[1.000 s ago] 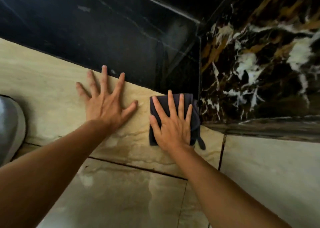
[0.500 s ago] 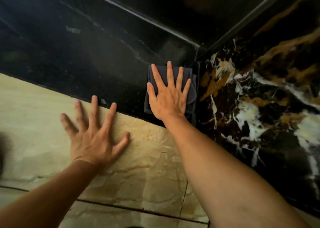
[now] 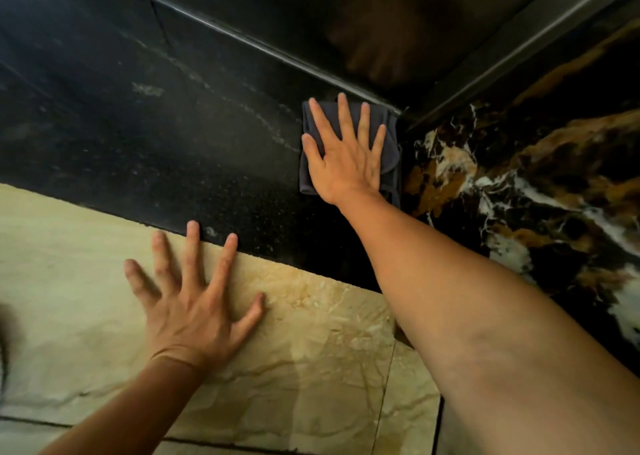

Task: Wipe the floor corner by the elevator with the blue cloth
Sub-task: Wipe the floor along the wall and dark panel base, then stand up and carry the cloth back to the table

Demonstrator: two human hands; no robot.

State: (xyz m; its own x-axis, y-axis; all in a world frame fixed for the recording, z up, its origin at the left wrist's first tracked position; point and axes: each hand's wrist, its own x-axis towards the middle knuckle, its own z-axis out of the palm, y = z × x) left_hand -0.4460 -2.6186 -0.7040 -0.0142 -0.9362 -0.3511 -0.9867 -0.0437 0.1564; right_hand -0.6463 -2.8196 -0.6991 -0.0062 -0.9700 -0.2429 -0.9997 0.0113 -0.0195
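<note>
The dark blue cloth (image 3: 389,150) lies folded flat on the black stone strip (image 3: 173,136) of the floor, pushed into the corner where a metal sill (image 3: 263,48) meets the marbled wall (image 3: 540,184). My right hand (image 3: 343,153) presses flat on the cloth, fingers spread, covering most of it. My left hand (image 3: 194,302) rests flat on the beige floor tile (image 3: 311,350), fingers spread, its fingertips at the edge of the black strip. It holds nothing.
A dark reflective metal surface (image 3: 381,22) rises behind the sill, showing a blurred reflection of a hand. The brown, white and black marbled wall closes the right side. Tile joints (image 3: 384,392) cross the beige floor near me.
My right hand has slid the cloth from the beige tile, across the black strip, into the corner by the sill. My left hand has stayed planted on the tile.
</note>
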